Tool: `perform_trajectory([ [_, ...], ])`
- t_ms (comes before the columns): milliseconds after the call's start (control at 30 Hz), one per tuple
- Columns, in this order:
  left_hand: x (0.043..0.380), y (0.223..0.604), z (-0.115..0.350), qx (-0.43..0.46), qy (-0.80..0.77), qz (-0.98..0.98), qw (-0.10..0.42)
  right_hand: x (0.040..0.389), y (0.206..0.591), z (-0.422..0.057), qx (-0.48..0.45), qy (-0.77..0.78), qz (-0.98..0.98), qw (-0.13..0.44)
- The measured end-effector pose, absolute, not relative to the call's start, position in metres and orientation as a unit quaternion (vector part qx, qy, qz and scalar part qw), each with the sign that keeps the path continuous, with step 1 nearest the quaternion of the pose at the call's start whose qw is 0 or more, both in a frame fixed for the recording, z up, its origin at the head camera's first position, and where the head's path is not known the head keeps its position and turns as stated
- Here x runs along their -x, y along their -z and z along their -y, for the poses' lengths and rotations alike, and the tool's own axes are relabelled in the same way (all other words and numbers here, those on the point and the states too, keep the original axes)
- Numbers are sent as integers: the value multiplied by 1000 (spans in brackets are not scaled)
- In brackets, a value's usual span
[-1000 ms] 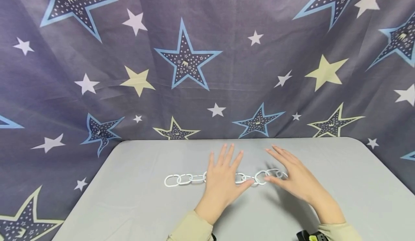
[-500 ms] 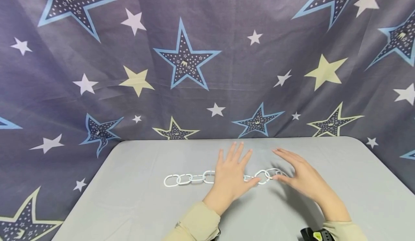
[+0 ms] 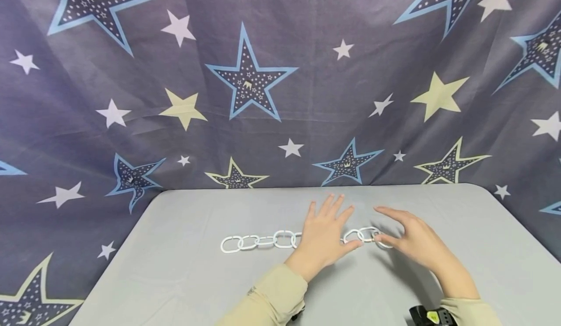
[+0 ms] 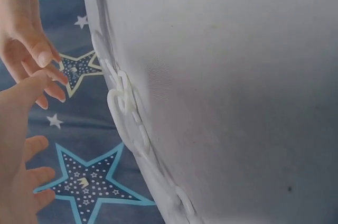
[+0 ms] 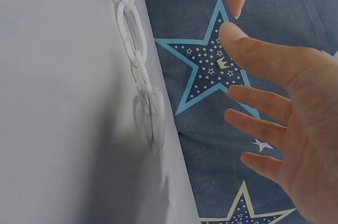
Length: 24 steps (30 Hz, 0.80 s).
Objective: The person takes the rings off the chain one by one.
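Observation:
A white plastic link chain (image 3: 284,239) lies in a roughly straight row across the table in the head view. My left hand (image 3: 322,234) is spread with straight fingers over the chain's middle and hides some links. Near the chain's right end, my right hand (image 3: 419,240) hovers with its thumb and fingers apart and nothing between them. In the left wrist view the chain (image 4: 122,113) runs along beyond the left hand (image 4: 16,150), away from the fingers. The right wrist view shows bunched links at the chain's end (image 5: 157,118), apart from the right hand (image 5: 296,113).
The chain rests on a grey table (image 3: 184,272). Behind the table's far edge hangs a dark curtain (image 3: 307,97) printed with stars. A black device (image 3: 431,316) sits at the right wrist, by the sleeve.
Both hands have shifted to the right above the chain, the left one farther, uncovering links on its left side. The chain lies where it was.

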<state>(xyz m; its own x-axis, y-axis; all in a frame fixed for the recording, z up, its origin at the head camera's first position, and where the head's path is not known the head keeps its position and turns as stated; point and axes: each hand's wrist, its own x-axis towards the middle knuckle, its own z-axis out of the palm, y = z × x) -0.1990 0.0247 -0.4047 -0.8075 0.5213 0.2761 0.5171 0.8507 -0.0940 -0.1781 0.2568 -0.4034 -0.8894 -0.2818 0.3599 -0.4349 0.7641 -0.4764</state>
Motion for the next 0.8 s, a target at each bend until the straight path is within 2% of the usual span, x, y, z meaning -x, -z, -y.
perform_trajectory([
  [467, 203, 405, -41, 281, 16, 948, 147, 178, 405, -260, -159, -293, 936, 112],
  [800, 203, 412, -47, 290, 34, 942, 168, 180, 408, -262, -147, -288, 941, 104],
])
